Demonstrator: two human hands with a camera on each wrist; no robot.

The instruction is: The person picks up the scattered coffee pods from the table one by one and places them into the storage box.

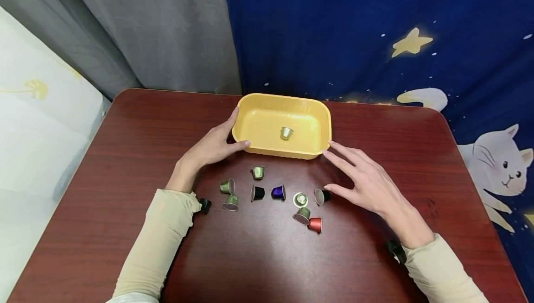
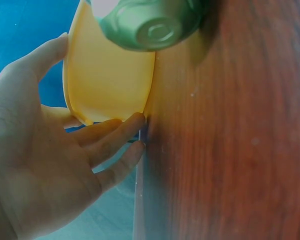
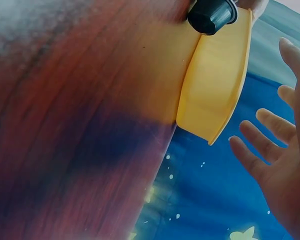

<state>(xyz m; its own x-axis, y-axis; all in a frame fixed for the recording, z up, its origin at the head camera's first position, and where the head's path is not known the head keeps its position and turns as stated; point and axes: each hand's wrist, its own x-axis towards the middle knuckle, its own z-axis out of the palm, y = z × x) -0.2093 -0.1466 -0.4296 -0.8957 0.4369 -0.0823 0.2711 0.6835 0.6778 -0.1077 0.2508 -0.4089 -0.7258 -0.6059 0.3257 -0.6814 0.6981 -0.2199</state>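
A yellow plastic tub (image 1: 258,145) stands at the back of the table with one pale gold coffee capsule (image 1: 286,133) inside. My left hand (image 1: 212,148) holds its left end, thumb over the near rim and fingers along the outer side. At the tub's near right corner, my right hand (image 1: 369,182) is spread with nothing in it; its thumb is close to a black capsule (image 1: 322,196). Several more capsules lie in front of the tub: green ones, another black capsule (image 1: 257,193), a purple capsule (image 1: 278,192) and a red capsule (image 1: 315,225).
The dark reddish-brown wooden table (image 1: 250,266) has rounded back corners. Behind it hang a grey curtain (image 1: 167,29) and a blue curtain (image 1: 317,29) with stars and a cat. A white cloth (image 1: 37,131) with a yellow pattern hangs at the left.
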